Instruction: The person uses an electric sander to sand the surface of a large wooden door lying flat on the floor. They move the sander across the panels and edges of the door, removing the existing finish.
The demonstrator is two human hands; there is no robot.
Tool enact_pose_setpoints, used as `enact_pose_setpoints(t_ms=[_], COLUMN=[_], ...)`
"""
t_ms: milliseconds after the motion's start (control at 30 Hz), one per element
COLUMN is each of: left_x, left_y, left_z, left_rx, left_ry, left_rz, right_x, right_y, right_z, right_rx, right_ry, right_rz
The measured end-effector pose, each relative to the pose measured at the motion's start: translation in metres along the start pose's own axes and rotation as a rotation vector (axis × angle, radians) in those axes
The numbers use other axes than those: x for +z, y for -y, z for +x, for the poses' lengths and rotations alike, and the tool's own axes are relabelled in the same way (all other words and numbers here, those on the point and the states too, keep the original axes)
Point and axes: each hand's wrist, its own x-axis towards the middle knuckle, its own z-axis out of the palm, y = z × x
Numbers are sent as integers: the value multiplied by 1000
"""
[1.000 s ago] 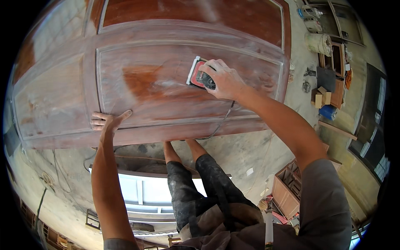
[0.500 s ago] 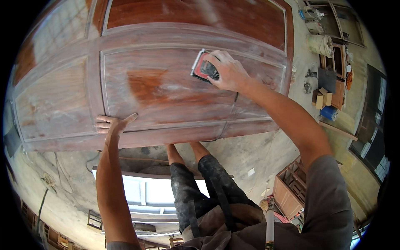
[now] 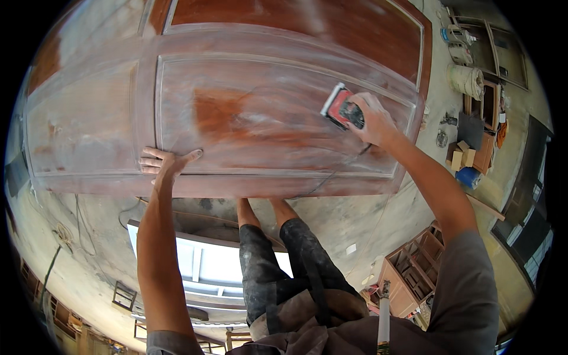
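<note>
A large reddish-brown wooden panelled door (image 3: pixel 266 186) lies in front of me, coated in pale dust. My right hand (image 3: pixel 376 122) is wrapped round a red and black electric sander (image 3: pixel 343 109), which rests on the right part of the near middle panel. From the sander a dark cord (image 3: pixel 334 173) runs back over the door's near edge. Farther left, a patch of darker orange-brown finish (image 3: pixel 216 115) shows on the same panel. My left hand (image 3: pixel 168 163) lies spread on the frame between two panels, fingers apart, holding nothing.
Behind my legs stands a white panelled piece (image 3: pixel 207 266). A wooden cabinet frame (image 3: pixel 414 266) is at lower right. Along the right wall are a pale bucket (image 3: pixel 466 81), an open cardboard box (image 3: pixel 461 157) and a blue container (image 3: pixel 468 177). A cable coil (image 3: pixel 64 234) lies on the left floor.
My right hand has moved the sander rightward along the panel, toward its right end. My left hand stays at the same spot on the frame. The whole view has shifted slightly.
</note>
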Motion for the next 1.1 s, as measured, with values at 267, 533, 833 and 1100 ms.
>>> enact_pose_setpoints(t_ms=[267,533,833,1100], left_x=[-4,-16,-14,-13], left_y=[-16,-14,-29,-20], left_z=[-18,-30,-28,-30], left_rx=[-14,-24,-58,-55], left_ry=[40,70,58,81], left_rz=[-36,-52,-22,-106], right_x=[39,67,68,40], right_y=[59,210,271,142], right_z=[-12,122,193,77], right_rx=[-106,-208,-271,-184], right_ry=[-22,2,14,54], right_rz=[10,42,-19,0])
